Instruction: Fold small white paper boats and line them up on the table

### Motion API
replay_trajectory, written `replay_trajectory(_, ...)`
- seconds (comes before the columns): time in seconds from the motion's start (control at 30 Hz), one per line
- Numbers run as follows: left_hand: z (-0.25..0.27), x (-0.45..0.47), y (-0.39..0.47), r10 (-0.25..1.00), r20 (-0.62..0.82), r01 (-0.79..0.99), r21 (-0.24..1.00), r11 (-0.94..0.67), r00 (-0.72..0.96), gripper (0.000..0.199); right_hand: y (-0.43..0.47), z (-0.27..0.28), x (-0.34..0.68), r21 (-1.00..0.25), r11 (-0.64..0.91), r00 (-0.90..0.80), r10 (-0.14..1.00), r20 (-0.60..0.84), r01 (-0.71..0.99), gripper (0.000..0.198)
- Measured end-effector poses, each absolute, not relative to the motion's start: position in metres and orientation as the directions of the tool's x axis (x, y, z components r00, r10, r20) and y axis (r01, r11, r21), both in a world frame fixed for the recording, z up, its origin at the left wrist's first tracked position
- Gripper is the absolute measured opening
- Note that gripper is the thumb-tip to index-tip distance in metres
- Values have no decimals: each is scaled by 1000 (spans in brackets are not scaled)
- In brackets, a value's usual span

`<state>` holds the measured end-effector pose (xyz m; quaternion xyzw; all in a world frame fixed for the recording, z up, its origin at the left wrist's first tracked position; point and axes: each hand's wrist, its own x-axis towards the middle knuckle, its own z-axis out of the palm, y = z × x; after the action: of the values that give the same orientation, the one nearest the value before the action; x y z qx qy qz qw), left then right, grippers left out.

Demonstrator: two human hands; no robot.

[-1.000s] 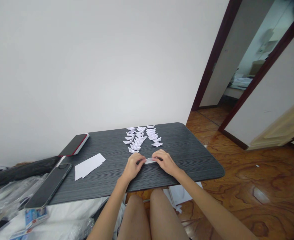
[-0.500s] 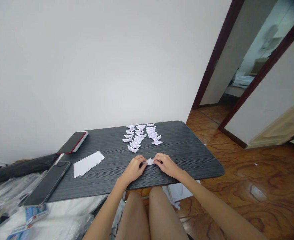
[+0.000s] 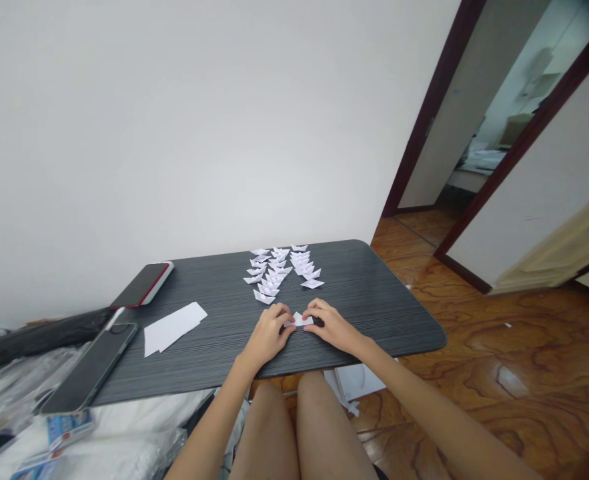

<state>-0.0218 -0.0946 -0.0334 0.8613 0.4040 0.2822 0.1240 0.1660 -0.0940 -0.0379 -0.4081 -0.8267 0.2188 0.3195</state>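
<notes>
A small white folded paper boat [image 3: 299, 320] is between my two hands near the table's front edge. My left hand [image 3: 270, 329] pinches its left end between thumb and fingers. On the other side, my right hand [image 3: 330, 325] grips the right end, fingers bent. The fingertips cover both ends, leaving a raised point and a flat lower band in sight. Beyond the hands stand several finished white paper boats [image 3: 277, 273] in uneven rows. Flat white paper sheets [image 3: 174, 327] lie overlapped to the left of my left hand.
The dark table [image 3: 374, 300] meets a white wall [image 3: 199, 133]. At its left end are a phone [image 3: 91, 367] and a dark, red-edged flat object [image 3: 144, 283]. Plastic-wrapped goods [image 3: 124, 433] sit below left. White papers [image 3: 359, 381] lie beneath the table; a doorway opens right.
The fingers of both hands have lifted and bent more around the paper boat, and more of its lower band shows. The whole view has shifted slightly.
</notes>
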Motion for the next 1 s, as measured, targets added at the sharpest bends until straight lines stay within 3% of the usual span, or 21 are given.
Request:
replay_trajectory(0.13, -32, -23, -91, 708, 362, 618, 346, -706, 606, 14, -94, -36, 167, -508, 649, -531, 759, 376, 567, 10)
replay_trajectory(0.27, -30, -23, -84, 609, 327, 601, 138, -787, 722, 25, -89, -38, 165, -254, 753, -635, 651, 416, 607, 15)
replay_trajectory(0.33, -28, -23, -79, 585, 327, 592, 91, -801, 742, 28, -83, -39, 165, -121, 777, -671, 601, 435, 618, 19)
replay_trajectory(0.4, -26, -23, -72, 590, 354, 588, 129, -799, 725, 28, -76, -38, 165, -38, 782, -686, 567, 456, 622, 23)
replay_trajectory(0.5, -19, -21, -60, 639, 420, 573, 287, -767, 645, 25, -63, -28, 164, -21, 784, -676, 549, 492, 621, 24)
replay_trajectory(0.67, -1, -17, -35, 785, 417, 475, 631, -613, 459, 25, -40, 1, 159, -206, 789, -591, 580, 561, 579, 23)
replay_trajectory(0.8, 5, -11, -13, 881, 326, 194, 893, -406, 342, 29, -16, 14, 149, -546, 678, -408, 734, 543, 492, 23)
replay_trajectory(0.9, 3, -8, -1, 921, 286, -14, 956, -293, 265, 29, 5, 14, 141, -845, 435, -319, 885, 338, 311, 30)
replay_trajectory(1.0, -1, -7, 4, 943, 253, -93, 967, -238, 216, 29, 20, 12, 134, -946, 288, -334, 915, 227, 148, 28)
